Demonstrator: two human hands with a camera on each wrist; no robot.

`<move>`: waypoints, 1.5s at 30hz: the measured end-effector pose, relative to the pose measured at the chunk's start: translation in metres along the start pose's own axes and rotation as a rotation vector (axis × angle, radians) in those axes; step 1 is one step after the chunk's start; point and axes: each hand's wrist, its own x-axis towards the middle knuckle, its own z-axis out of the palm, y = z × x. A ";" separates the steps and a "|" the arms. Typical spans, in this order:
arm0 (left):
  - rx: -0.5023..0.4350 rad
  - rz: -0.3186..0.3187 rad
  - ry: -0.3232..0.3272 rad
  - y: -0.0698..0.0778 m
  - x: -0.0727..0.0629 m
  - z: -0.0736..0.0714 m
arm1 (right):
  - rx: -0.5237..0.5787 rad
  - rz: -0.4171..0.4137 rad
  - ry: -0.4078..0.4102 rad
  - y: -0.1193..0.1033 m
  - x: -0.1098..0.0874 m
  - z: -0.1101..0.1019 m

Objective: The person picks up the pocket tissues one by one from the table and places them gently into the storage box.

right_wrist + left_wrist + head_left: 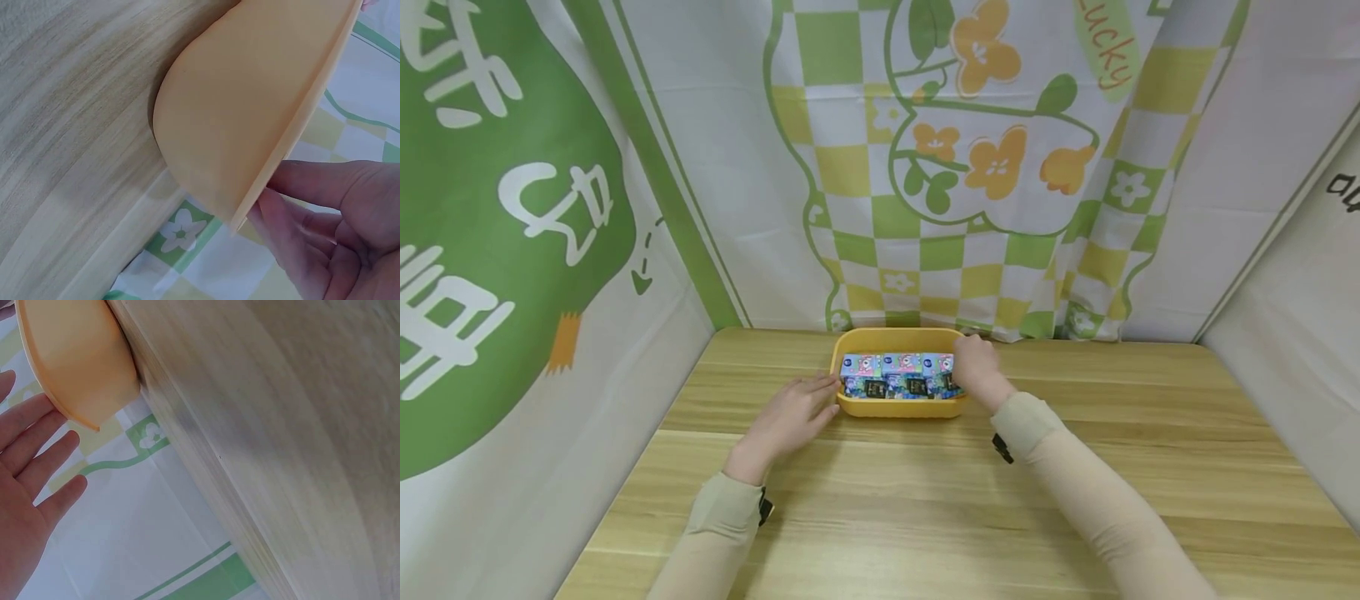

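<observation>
A yellow plastic basket (pixel 898 408) stands at the back of the wooden table, holding several small printed boxes (pixel 902 364) in blue and pink, set in rows. My left hand (pixel 793 414) is at the basket's left end. In the left wrist view its fingers are extended and spread, with fingertips (pixel 55 407) right at the rim. At the opposite end, my right hand (pixel 981 371) pinches the rim between thumb and curled fingers, as the right wrist view shows. It covers part of the rightmost boxes in the head view.
The wooden table (pixel 880 492) extends in front of the basket and to both sides. A white curtain with green and yellow checks (pixel 940 254) hangs right behind it. Printed cloth walls (pixel 647 350) enclose the left and right sides.
</observation>
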 end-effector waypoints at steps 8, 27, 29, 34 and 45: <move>-0.006 0.008 0.009 0.001 0.000 0.000 | -0.050 -0.024 0.017 0.001 0.000 0.002; -0.006 0.002 0.008 0.000 -0.001 0.000 | -0.086 -0.161 0.056 0.006 0.003 0.013; -0.006 0.003 0.009 0.000 -0.001 0.000 | -0.077 -0.166 0.051 0.007 0.005 0.013; -0.001 0.001 0.003 0.000 0.000 0.000 | -0.078 -0.171 0.030 0.006 0.006 0.014; -0.002 0.002 0.000 -0.001 0.000 0.001 | -0.155 -0.178 0.044 0.002 0.003 0.017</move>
